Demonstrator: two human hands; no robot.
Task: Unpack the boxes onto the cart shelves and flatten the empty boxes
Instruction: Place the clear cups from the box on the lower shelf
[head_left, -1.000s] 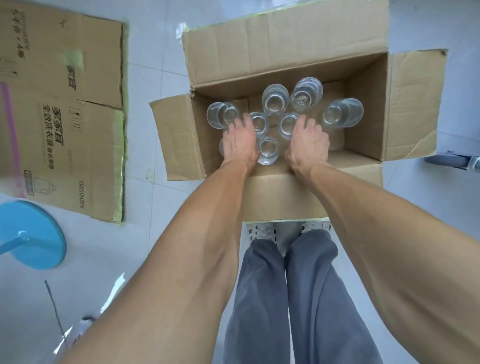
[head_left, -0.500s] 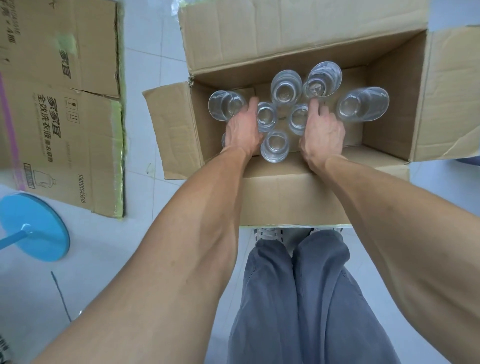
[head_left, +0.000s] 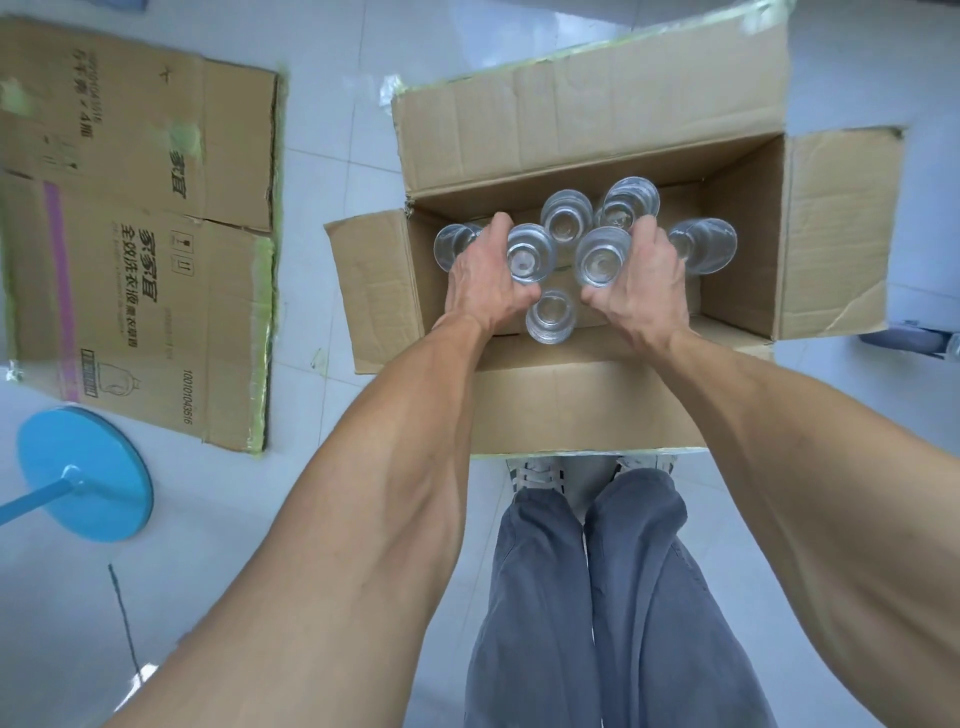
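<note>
An open cardboard box (head_left: 582, 405) stands on the floor in front of my feet, its flaps spread. Several clear drinking glasses stand inside it. My left hand (head_left: 485, 283) grips one glass (head_left: 529, 253), fingers curled round its left side. My right hand (head_left: 641, 286) grips another glass (head_left: 602, 256) the same way from the right. Both held glasses sit higher than the rest. A lower glass (head_left: 550, 317) stands between my wrists. More glasses stand behind and beside, one at the far left (head_left: 454, 244) and one at the far right (head_left: 704, 247).
A flattened cardboard box (head_left: 140, 234) with printed text lies on the white tiled floor to the left. A round blue stand base (head_left: 85, 473) sits at the lower left. A grey wheeled part (head_left: 906, 340) shows at the right edge.
Both hands have closed round a glass each and lifted them upward from among the others. The camera has pulled back from the box.
</note>
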